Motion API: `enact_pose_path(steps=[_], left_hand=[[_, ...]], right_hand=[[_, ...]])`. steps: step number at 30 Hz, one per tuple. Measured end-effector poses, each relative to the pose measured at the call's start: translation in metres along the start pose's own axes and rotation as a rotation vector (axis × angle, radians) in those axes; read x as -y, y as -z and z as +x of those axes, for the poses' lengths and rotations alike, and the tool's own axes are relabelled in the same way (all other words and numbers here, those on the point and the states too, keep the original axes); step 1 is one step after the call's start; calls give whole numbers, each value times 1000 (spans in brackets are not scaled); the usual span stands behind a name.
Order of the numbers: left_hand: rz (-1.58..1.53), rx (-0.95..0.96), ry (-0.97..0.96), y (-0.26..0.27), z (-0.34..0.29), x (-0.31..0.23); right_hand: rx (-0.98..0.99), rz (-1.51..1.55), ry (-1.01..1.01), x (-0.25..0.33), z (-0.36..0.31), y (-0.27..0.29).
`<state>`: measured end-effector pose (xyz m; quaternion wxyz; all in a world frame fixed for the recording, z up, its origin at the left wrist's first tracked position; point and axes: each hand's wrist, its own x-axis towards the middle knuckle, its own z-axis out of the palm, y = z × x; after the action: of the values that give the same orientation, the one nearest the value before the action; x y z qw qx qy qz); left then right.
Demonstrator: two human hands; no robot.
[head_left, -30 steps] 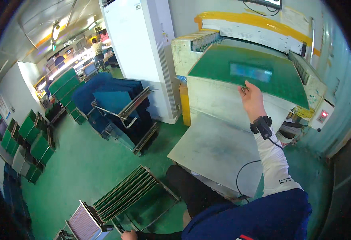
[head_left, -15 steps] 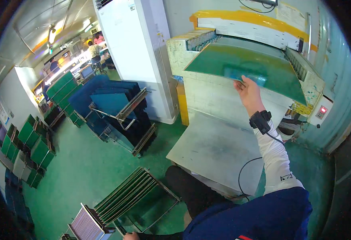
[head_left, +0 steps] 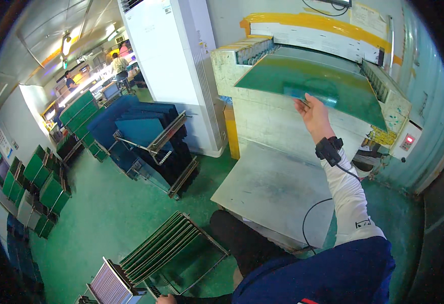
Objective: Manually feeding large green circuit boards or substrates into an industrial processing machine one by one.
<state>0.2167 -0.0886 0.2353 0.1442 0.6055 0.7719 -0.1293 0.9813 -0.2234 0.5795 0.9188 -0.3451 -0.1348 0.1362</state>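
Right hand (head_left: 314, 114) pinches the near edge of the green panel (head_left: 303, 76), which reaches beyond it into the machine (head_left: 262, 114); guiding seems the step, next calling for level support. Left hand (head_left: 166, 299): grip unclear.

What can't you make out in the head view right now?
In the head view:
- Left hand: cut off by the lower edge; grip unclear.
- Right hand: fingers overlap the near edge of the green panel, so firm grip or light touch can't be told.
- Machine: part beneath the panel is hidden by it.
- Screen: mostly cut off by the upper edge.
- Background people: too small for hand detail.
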Motion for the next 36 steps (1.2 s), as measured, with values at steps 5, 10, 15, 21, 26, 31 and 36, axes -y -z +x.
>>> enact_pose_path(steps=[5, 10, 15, 21, 26, 31, 36], left_hand=[[5, 11, 0, 0, 1, 1], [-34, -30, -8, -7, 7, 3], [-7, -46, -10, -17, 14, 10], [13, -34, -11, -15, 11, 8], [8, -26, 7, -15, 11, 8], [-16, -7, 19, -16, 13, 9], [-14, -18, 5, -20, 15, 12]], right_hand=[[15, -21, -6, 0, 2, -3], [24, -23, -4, 0, 3, -6], [26, -20, -17, 1, 2, -8], [43, -35, -15, 1, 6, -5], [31, -27, -19, 2, 8, -6], [25, -31, -9, 0, 10, -5], [12, -37, -5, -1, 15, -4]])
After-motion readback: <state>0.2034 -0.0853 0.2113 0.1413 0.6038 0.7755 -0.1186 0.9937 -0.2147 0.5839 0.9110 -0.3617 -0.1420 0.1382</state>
